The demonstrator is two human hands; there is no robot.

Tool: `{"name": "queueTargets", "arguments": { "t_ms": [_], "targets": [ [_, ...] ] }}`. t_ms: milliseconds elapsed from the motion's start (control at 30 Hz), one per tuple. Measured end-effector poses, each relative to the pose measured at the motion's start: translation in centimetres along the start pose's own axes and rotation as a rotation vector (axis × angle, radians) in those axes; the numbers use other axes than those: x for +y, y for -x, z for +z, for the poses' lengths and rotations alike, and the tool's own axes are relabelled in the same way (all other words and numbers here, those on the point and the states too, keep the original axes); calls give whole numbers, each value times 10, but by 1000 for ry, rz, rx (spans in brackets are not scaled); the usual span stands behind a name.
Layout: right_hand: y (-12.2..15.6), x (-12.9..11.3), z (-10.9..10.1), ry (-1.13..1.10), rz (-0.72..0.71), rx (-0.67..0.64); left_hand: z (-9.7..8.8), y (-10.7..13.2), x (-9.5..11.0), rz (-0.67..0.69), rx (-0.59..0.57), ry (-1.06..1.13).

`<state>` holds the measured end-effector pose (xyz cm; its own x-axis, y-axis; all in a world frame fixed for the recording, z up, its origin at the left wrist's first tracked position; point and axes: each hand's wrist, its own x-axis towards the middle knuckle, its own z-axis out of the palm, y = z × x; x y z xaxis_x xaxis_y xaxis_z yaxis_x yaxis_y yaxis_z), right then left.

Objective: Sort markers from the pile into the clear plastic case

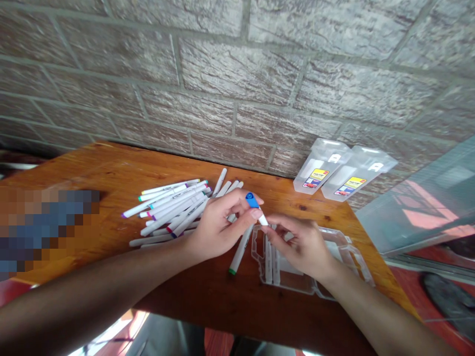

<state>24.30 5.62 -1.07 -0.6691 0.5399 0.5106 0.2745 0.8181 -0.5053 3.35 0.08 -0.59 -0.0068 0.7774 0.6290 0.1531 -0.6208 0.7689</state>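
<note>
Block wall [237, 74], grey-brown with pale mortar lines, is running across the background, behind the open clear case [293, 288] taken here as reference point. Wooden table [111, 163], orange-brown and knotted, is carrying the case near its right edge. Glass panel [419, 222] is standing to the right of the case and reflecting red and pink light.

The case is lying spread open; two long white pieces [276, 267] are resting in its left part — markers or ribs, cannot tell. Behind the case, two translucent containers [315, 165] are standing side by side, each bearing a yellow and blue label [350, 186]. Left of the case, a loose marker pile [174, 198] is spreading, its white barrels crossing and showing purple, green, red and yellow ends.

Left hand [218, 227] is poised left of the case, in front of part of the pile, pinching a blue-ended marker [252, 201] between thumb and fingers. Right hand [306, 244] is hovering above the case, its thumb and fingertips closing on the lower white end of the same marker. That marker is slanting above the case's upper left corner — blue end up. Just left of the case, a single green-tipped marker [239, 252] is lying, its green end pointing toward the person.
</note>
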Motion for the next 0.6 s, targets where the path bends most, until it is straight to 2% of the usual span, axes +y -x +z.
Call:
{"name": "queueTargets", "arguments": {
  "t_ms": [367, 600],
  "targets": [
    [-1, -4, -1, 4, 1, 1, -1, 5, 3, 7, -48, -64],
    [2, -1, 1, -31, 77, 53, -3, -1, 2, 42, -41, -162]
  ]
}}
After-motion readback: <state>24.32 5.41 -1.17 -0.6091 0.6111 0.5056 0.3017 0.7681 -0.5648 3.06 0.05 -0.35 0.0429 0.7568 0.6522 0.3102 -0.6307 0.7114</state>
